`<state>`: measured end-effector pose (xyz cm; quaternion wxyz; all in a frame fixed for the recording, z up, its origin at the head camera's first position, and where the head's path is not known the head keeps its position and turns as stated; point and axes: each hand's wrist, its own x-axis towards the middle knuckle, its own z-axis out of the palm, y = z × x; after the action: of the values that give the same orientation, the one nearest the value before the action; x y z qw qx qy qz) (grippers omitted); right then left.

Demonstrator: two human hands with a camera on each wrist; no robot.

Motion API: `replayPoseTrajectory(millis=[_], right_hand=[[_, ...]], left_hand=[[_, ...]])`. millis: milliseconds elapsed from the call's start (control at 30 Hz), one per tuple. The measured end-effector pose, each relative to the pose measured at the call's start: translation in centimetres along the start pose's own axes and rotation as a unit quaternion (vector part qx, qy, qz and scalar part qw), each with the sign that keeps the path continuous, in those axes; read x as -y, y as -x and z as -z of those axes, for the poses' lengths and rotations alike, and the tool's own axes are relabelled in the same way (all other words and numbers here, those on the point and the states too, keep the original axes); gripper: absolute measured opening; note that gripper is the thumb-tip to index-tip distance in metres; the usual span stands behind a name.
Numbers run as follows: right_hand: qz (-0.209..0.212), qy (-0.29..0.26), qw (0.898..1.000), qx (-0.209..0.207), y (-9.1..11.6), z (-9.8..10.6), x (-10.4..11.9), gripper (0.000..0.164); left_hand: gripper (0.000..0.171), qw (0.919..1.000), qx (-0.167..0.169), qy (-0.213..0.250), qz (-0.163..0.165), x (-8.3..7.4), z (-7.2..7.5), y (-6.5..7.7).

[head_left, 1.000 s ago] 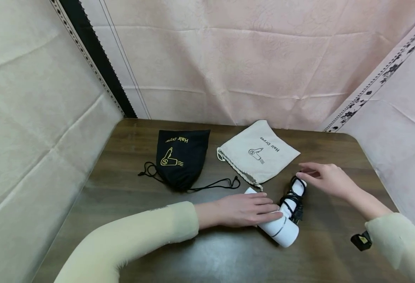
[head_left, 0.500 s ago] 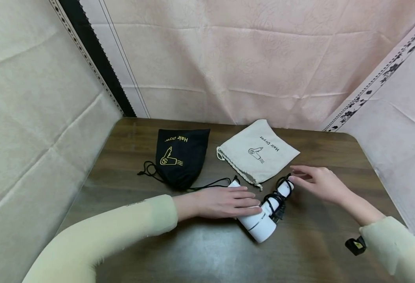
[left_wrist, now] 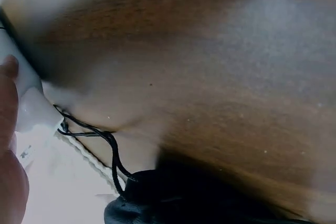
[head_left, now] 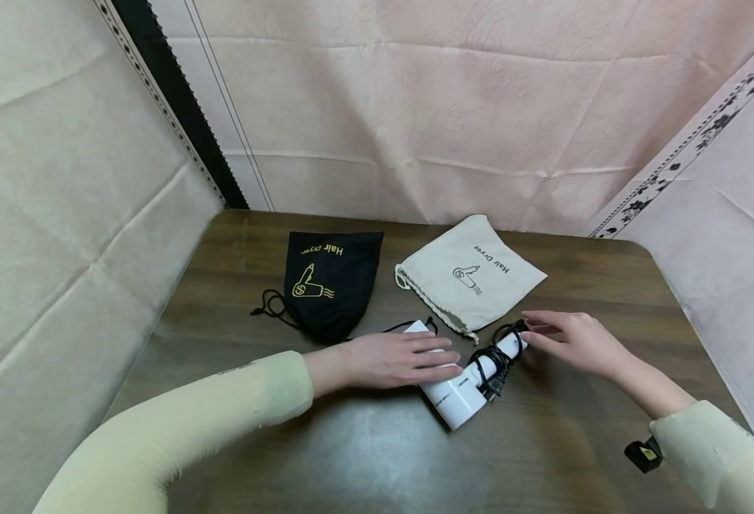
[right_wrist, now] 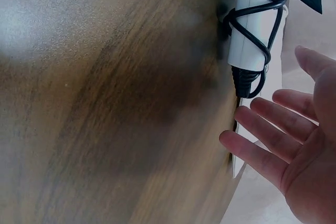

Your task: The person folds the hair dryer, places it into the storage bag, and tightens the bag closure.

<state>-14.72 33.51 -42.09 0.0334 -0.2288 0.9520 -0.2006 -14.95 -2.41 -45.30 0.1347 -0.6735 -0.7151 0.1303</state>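
A white hair dryer (head_left: 455, 400) lies on the wooden table, its handle (head_left: 489, 365) pointing to the far right with a black cord (head_left: 494, 353) wound round it. My left hand (head_left: 396, 360) rests across the dryer's barrel, fingers stretched out over its top. In the left wrist view, a digit overlaps the white barrel (left_wrist: 23, 72). Beside the handle's end is my right hand (head_left: 572, 341), its fingers relaxed and apart; the right wrist view shows nothing in its palm, with the handle (right_wrist: 247, 51) just beyond the fingers.
Behind the dryer lie a black drawstring bag (head_left: 330, 285) and, to its right, a white drawstring bag (head_left: 473, 275), both printed "Hair Dryer". The wooden table (head_left: 325, 457) meets pale cloth (head_left: 454, 114) at its back and sides.
The hair dryer has slid to the left, with my left hand on it. My right hand has followed leftward and slightly nearer, staying beside the handle's end. Both bags have stayed put.
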Motion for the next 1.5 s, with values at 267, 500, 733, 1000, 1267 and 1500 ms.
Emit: replayPoseTrajectory(millis=[267, 500, 733, 1000, 1267, 1500], right_hand=[[-0.007, 0.003, 1.0, 0.005, 0.1, -0.3, -0.1, 0.05], [-0.004, -0.005, 1.0, -0.018, 0.1, -0.2, 0.3, 0.047], [0.001, -0.018, 1.0, -0.021, 0.5, -0.1, 0.5, 0.045], [-0.005, -0.014, 1.0, -0.011, 0.5, -0.4, 0.1, 0.048], [-0.008, -0.021, 1.0, -0.007, 0.5, -0.3, 0.2, 0.049], [-0.014, -0.028, 0.999, -0.007, 0.9, -0.6, 0.4, 0.047]], left_hand=[[0.054, 0.9956, -0.003, 0.015, 0.093, -1.4, 0.6, 0.1], [0.051, 0.9879, -0.016, -0.003, 0.154, -3.2, 0.9, -0.6], [0.049, 0.9866, -0.021, -0.007, 0.162, -3.4, 0.3, -0.9], [0.052, 0.9883, -0.026, 0.004, 0.15, -3.2, 0.0, -0.9], [0.079, 0.9893, -0.046, 0.042, 0.132, -2.7, 0.1, -0.9], [0.076, 0.9912, -0.04, 0.045, 0.118, -2.9, 0.1, -0.9]])
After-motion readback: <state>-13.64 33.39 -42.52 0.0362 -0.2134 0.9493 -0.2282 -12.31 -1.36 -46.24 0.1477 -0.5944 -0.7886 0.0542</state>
